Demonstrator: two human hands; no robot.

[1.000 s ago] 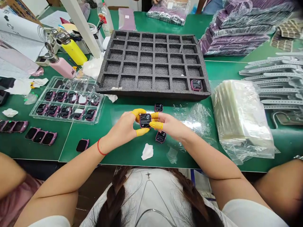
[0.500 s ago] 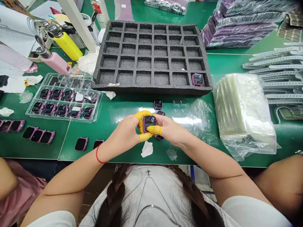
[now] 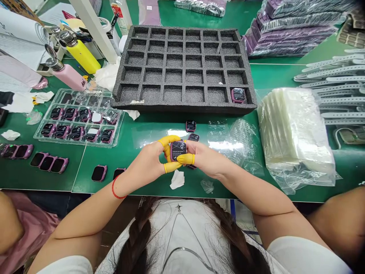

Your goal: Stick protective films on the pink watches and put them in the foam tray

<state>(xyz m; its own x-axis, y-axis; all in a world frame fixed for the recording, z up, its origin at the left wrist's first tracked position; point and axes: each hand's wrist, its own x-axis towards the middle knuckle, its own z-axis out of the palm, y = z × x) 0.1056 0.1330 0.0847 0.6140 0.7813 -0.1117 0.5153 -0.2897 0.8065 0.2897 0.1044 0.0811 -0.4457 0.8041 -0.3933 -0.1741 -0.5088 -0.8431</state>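
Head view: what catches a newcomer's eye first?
The big black tray fills the upper middle, one watch in its near right corner pocket. Nearer the wearer, the left hand and right hand, several fingers capped yellow, hold another watch. A yellow bottle stands out at upper left.

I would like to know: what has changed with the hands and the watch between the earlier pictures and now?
The held watch has come slightly toward the white paper scrap. The thumb of the right hand reaches further across its lower right corner. Nothing was let go; the left hand still grips it too. The foam tray and its single watch stayed put.
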